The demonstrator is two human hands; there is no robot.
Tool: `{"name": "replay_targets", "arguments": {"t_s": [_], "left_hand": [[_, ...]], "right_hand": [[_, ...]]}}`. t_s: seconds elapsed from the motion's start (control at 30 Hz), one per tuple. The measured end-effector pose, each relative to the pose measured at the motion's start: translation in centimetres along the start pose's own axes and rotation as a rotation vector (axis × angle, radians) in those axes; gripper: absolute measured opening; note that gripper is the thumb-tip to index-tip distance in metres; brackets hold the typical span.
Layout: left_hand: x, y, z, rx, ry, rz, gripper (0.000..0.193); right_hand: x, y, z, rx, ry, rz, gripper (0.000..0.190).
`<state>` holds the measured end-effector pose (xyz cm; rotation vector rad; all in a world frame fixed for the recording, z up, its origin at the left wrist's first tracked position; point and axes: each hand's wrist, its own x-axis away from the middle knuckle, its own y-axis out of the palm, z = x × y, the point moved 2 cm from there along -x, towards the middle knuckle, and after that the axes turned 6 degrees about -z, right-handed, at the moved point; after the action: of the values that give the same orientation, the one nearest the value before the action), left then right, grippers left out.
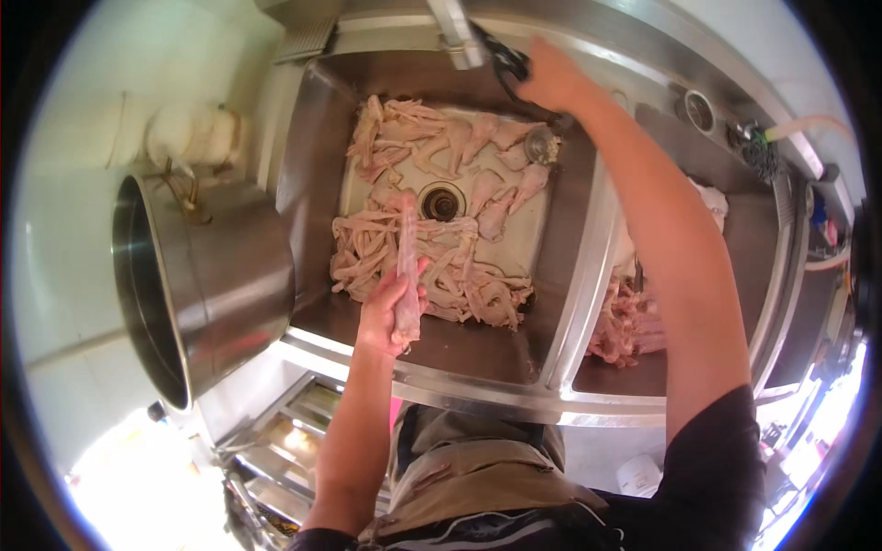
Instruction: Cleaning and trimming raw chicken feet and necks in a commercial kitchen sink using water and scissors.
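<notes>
My left hand (389,306) grips a long, pale pink, raw poultry piece (408,275), which looks like a neck, over the near side of the left sink basin (420,344). Out at the basin's far right, my right hand (557,77) has its fingers on a black handle (511,63) close to the metal faucet spout (460,45); blur hides what the handle belongs to. Below my hands, raw poultry pieces cover much of the basin floor. Long thin pieces (368,241) are heaped on the near side, and plump leg-like pieces (493,213) lie right of the drain (442,202).
A small strainer cup (541,146) sits in the basin's far right corner. Past the metal divider (582,275), the right basin holds redder raw meat (620,330), partly behind my right arm. At left, a large steel pot (227,289) lies on its side. Green scouring material (758,153) rests at far right.
</notes>
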<state>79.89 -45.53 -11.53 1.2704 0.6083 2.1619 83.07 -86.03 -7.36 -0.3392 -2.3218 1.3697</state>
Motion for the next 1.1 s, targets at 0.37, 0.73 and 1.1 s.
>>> {"name": "replay_targets", "arguments": {"t_s": [0.37, 0.73, 1.1], "left_hand": [[-3.0, -0.8, 2.8, -0.032, -0.207, 0.034, 0.036], [-3.7, 0.5, 4.1, -0.022, -0.279, -0.024, 0.039], [-2.9, 3.1, 3.5, 0.246, -0.225, -0.061, 0.036]], "right_hand": [[27.3, 9.9, -11.1, -1.445, 0.499, -0.500, 0.031], [26.8, 12.9, -15.0, -0.507, 0.070, -0.383, 0.071], [26.9, 13.1, -13.3, -0.081, 0.007, -0.352, 0.068]]}}
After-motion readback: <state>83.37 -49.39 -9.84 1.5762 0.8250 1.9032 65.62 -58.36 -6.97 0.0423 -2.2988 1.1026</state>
